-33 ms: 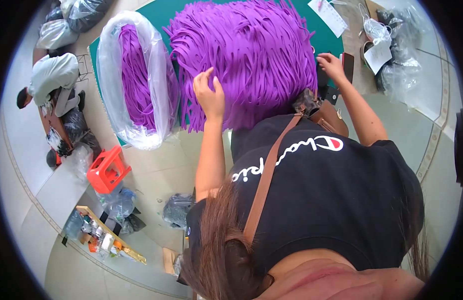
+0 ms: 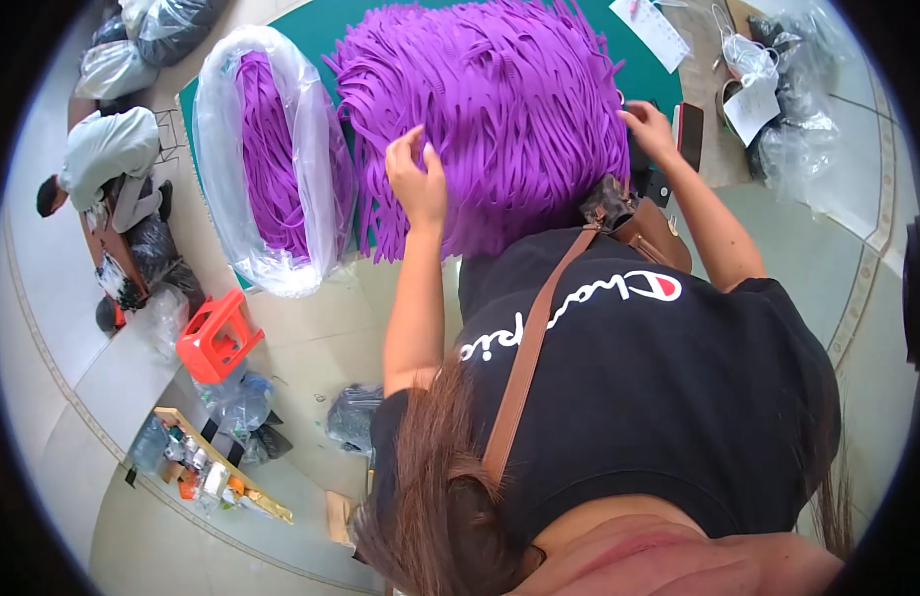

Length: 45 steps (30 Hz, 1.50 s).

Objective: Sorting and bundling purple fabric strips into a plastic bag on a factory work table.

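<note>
A large heap of long, thin purple strips (image 2: pixel 499 119), flat and rubbery-looking, covers much of the green table (image 2: pixel 311 32). My left hand (image 2: pixel 416 184) hovers at the heap's near left part, thumb and fingers apart and slightly bent, holding nothing that I can see. At the heap's right edge is my right hand (image 2: pixel 650 131), its fingers loosely spread toward the strips. Whether its fingertips touch them I cannot tell. Left of the heap, a clear plastic bag (image 2: pixel 213 149) stands with its mouth wide, holding more purple strips (image 2: pixel 271 159).
A phone-like dark object (image 2: pixel 689 134) lies right of my right hand. A paper sheet (image 2: pixel 650 32) rests at the far right. My brown shoulder bag (image 2: pixel 658 233) hangs against the table's near side. On the floor stands a red stool (image 2: pixel 217 338); another person (image 2: pixel 110 149) bends over at far left.
My right hand has shifted slightly left, closer to the heap's edge. My left hand has barely moved, its fingers a little more bent. The strips look the same.
</note>
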### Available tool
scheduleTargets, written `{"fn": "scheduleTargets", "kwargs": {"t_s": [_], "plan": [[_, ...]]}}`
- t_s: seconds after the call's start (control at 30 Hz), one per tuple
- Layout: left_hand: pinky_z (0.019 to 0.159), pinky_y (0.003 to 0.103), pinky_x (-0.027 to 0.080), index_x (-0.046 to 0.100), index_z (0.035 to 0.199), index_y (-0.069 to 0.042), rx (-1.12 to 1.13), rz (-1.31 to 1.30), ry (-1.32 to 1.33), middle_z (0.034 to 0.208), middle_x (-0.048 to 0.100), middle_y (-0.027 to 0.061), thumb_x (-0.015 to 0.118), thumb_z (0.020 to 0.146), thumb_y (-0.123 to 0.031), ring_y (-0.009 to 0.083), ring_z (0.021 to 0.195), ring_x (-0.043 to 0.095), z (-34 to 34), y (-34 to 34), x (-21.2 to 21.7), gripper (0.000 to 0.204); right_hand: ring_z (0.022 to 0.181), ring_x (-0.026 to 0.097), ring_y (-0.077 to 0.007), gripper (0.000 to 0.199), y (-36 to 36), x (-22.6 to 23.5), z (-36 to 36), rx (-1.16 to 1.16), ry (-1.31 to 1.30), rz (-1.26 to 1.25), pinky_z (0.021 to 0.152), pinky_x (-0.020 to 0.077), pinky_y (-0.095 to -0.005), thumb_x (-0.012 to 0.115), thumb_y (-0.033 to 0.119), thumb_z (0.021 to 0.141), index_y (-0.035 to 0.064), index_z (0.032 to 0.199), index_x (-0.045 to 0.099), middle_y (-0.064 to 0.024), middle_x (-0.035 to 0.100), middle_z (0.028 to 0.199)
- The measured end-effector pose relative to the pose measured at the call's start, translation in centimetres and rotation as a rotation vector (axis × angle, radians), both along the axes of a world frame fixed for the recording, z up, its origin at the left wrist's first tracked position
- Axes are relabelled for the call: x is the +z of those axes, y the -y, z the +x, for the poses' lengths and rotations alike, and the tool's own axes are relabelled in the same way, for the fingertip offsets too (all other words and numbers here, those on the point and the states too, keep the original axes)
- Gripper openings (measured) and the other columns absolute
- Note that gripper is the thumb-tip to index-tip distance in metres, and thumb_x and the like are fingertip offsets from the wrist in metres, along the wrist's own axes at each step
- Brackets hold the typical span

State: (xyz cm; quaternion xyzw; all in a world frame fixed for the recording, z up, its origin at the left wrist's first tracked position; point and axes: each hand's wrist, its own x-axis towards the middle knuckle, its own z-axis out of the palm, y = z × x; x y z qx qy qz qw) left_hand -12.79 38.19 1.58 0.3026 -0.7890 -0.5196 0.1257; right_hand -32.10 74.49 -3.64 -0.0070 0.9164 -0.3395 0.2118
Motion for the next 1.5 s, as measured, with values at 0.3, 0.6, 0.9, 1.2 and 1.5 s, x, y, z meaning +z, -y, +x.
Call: {"fn": "scheduleTargets", "kwargs": {"t_s": [0.3, 0.6, 0.9, 1.2, 1.5], "plan": [[0.100, 0.048, 0.031, 0.049, 0.123, -0.005, -0.375, -0.644, -0.013, 0.133, 0.036, 0.0230, 0.066, 0.079, -0.018, 0.0390, 0.122, 0.036, -6.0, -10.2, -1.8, 0.049, 0.114, 0.044, -0.0364, 0.079, 17.3, 0.6, 1.1, 0.244, -0.651, 0.084, 0.096, 0.0367, -0.0449, 0.071, 0.049, 0.067, 0.0004, 0.124, 0.046, -0.0208, 0.044, 0.122], [0.095, 0.045, 0.034, 0.055, 0.113, -0.003, -0.298, -0.548, -0.011, 0.120, 0.048, 0.0141, 0.060, 0.080, -0.011, 0.0332, 0.114, 0.043, -8.4, -8.7, -2.7, 0.033, 0.110, 0.044, -0.0354, 0.065, 24.0, 1.4, -4.0, 0.134, -0.338, 0.208, 0.093, 0.0386, -0.0455, 0.070, 0.045, 0.065, 0.0038, 0.111, 0.053, -0.0179, 0.048, 0.113], [0.094, 0.045, 0.033, 0.055, 0.114, -0.014, -0.547, -0.883, 0.073, 0.126, 0.048, 0.0076, 0.057, 0.085, -0.025, 0.0295, 0.117, 0.042, -12.5, -4.1, -5.1, 0.031, 0.108, 0.047, -0.0356, 0.060, 21.1, -1.8, -4.3, 0.188, -0.318, 0.178, 0.090, 0.0418, -0.0456, 0.073, 0.034, 0.066, 0.0068, 0.114, 0.050, -0.0171, 0.048, 0.114], [0.100, 0.049, 0.030, 0.040, 0.138, -0.010, -0.351, -0.643, 0.341, 0.134, 0.037, 0.0128, 0.056, 0.087, -0.039, 0.0344, 0.120, 0.035, -13.8, -4.2, -5.9, 0.060, 0.109, 0.048, -0.0363, 0.062, 19.1, -4.2, -6.0, 0.003, -0.339, -0.008, 0.096, 0.0394, -0.0413, 0.070, 0.024, 0.066, 0.0011, 0.118, 0.046, -0.0215, 0.051, 0.111], [0.099, 0.046, 0.032, 0.046, 0.129, -0.007, -0.283, -0.818, 0.241, 0.131, 0.034, 0.0161, 0.067, 0.077, -0.023, 0.0336, 0.120, 0.036, -14.4, -6.3, -3.8, 0.058, 0.111, 0.047, -0.0369, 0.065, 19.4, -4.5, -5.2, -0.211, -0.433, -0.146, 0.100, 0.0371, -0.0402, 0.069, 0.028, 0.071, -0.0013, 0.122, 0.043, -0.0238, 0.050, 0.114]]}}
